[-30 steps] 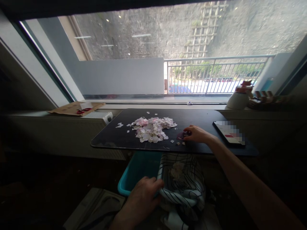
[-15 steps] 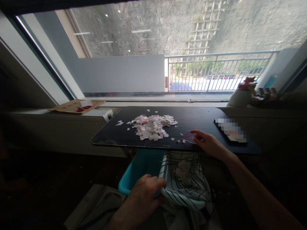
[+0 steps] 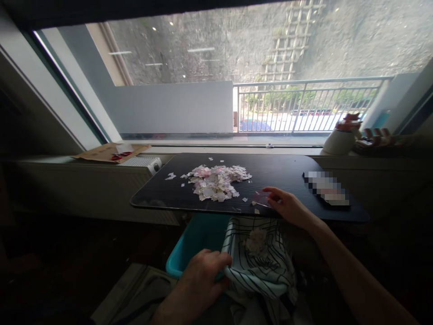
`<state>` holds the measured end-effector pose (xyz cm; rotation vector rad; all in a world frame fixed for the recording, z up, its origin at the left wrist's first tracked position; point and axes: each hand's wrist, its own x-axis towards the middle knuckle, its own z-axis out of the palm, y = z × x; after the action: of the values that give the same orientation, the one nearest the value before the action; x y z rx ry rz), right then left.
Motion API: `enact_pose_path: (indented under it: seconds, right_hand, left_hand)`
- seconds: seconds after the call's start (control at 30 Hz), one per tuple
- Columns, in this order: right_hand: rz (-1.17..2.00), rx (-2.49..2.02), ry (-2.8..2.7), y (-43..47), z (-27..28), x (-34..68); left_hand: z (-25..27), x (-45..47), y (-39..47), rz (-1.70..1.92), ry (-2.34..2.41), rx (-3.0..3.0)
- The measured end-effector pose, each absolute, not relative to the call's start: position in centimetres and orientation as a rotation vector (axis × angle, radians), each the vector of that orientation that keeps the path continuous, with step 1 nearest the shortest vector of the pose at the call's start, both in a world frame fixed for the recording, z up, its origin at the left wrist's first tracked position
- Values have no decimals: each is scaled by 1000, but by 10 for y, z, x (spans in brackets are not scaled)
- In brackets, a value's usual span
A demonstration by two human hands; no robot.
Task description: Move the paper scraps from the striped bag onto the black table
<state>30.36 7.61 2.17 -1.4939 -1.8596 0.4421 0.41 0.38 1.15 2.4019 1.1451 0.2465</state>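
Note:
My left hand (image 3: 209, 268) is closed on the near left rim of a light bin (image 3: 228, 243) lined with a white cloth with black stripes. A clump of paper scraps (image 3: 256, 241) lies inside this lined bin. Against its left side is a teal bin (image 3: 174, 259), partly hidden by my hand. Over the table's front edge, my right hand (image 3: 282, 203) pinches a clear, pinkish plastic sheet (image 3: 260, 198), held low at the tabletop. A few loose scraps (image 3: 257, 211) lie by the sheet's lower edge. Farther left is a large heap of torn paper scraps (image 3: 216, 183).
The black table (image 3: 277, 167) stands below a window. On its right lies a dark flat object (image 3: 326, 188), its top blurred out. A radiator (image 3: 142, 163), brown paper (image 3: 98, 152) and red-handled scissors (image 3: 121, 155) are at left. A white jug (image 3: 338, 137) stands back right.
My right hand and the plastic sheet have shifted slightly left along the table. Small scraps beside the sheet have moved, one closer to the front edge. My left hand keeps its hold.

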Motion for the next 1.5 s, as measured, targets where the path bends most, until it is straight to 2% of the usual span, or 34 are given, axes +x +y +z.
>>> enact_pose_path:
  seconds: [0.2,0.5,0.7,0.97,1.17,1.3,1.5]
  right_hand:
    - [600,-1476,-1974,47,31,302]
    - [257,-1562,-1878,87,29,275]
    - [365,-1458,-1983,79,36,258]
    - [280,-1522,-1852,73,35,267]
    - [94,-1668,-1712,96,33,300]
    - [159,-1668,-1742,90,25,309]
    - [415,-1523,-1835,49,19,311]
  left_hand:
    - [13,10,6,217,1129,2471]
    - [13,31,14,158,957,2657]
    - [17,38,19,158,943,2693]
    - [16,40,19,189,909,2682]
    - [19,28,18,208,976,2626]
    - [18,19,16,236,1026,2588]
    - [18,16,16,244,1034,2547]
